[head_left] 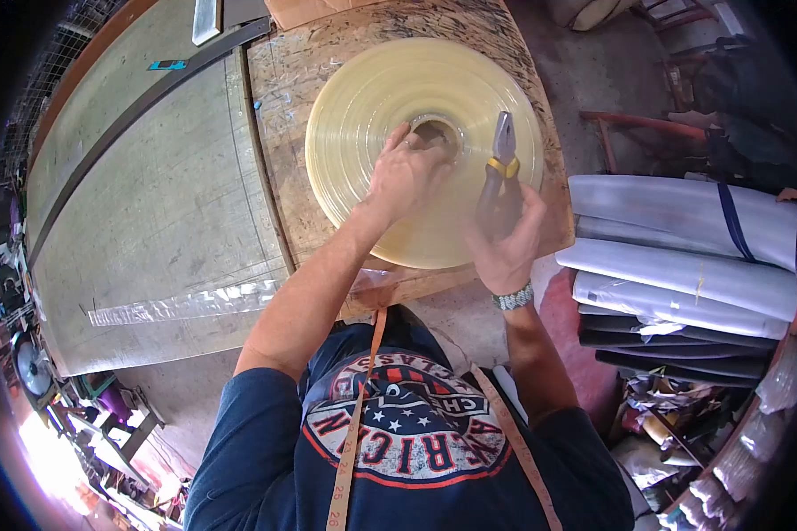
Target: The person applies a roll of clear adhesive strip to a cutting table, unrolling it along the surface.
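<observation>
A large roll of clear, yellowish plastic strip (354, 115) lies flat on the worn wooden table (283, 80). My left hand (407, 168) rests at the roll's core, its fingers curled over the rim of the centre hole; the fingertips are partly hidden inside. In my right hand (509, 234) is a pair of pliers (504, 142) with dark handles and yellow collars, held above the roll's right side with the jaws pointing away from me. The right hand is slightly blurred.
A greenish work surface (159, 186) adjoins on the left, with a long dark metal bar (124, 133) and a clear plastic strip (186, 303) on it. Wrapped rolls (682, 239) are stacked at the right. A cardboard box (314, 9) stands at the far edge. A tape measure (350, 434) hangs round my neck.
</observation>
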The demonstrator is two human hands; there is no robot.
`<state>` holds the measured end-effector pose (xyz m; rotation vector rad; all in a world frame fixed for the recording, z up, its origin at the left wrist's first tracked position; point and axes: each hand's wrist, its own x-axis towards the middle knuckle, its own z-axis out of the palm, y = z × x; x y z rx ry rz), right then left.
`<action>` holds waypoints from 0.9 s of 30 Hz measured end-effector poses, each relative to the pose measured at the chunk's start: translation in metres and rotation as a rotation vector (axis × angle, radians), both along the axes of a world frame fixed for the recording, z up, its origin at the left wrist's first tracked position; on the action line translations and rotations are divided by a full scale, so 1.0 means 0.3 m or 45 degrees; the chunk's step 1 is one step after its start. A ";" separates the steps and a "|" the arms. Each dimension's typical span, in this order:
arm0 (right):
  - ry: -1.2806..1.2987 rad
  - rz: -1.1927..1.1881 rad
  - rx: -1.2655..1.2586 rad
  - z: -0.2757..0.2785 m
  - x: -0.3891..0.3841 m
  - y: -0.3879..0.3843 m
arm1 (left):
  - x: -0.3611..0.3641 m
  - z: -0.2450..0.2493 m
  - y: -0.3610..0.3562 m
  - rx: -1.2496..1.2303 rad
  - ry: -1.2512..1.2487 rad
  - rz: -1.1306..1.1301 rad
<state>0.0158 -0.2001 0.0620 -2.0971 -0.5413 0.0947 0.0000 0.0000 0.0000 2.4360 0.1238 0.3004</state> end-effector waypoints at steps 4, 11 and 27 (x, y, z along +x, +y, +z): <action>-0.032 0.057 -0.287 -0.092 0.007 0.019 | -0.007 0.012 0.044 0.069 0.030 -0.062; 0.069 -0.104 -0.078 0.020 0.003 0.047 | -0.008 0.008 0.045 0.095 0.131 -0.177; -0.141 -0.141 -0.074 0.005 -0.002 0.043 | -0.007 -0.016 0.077 0.053 0.193 -0.285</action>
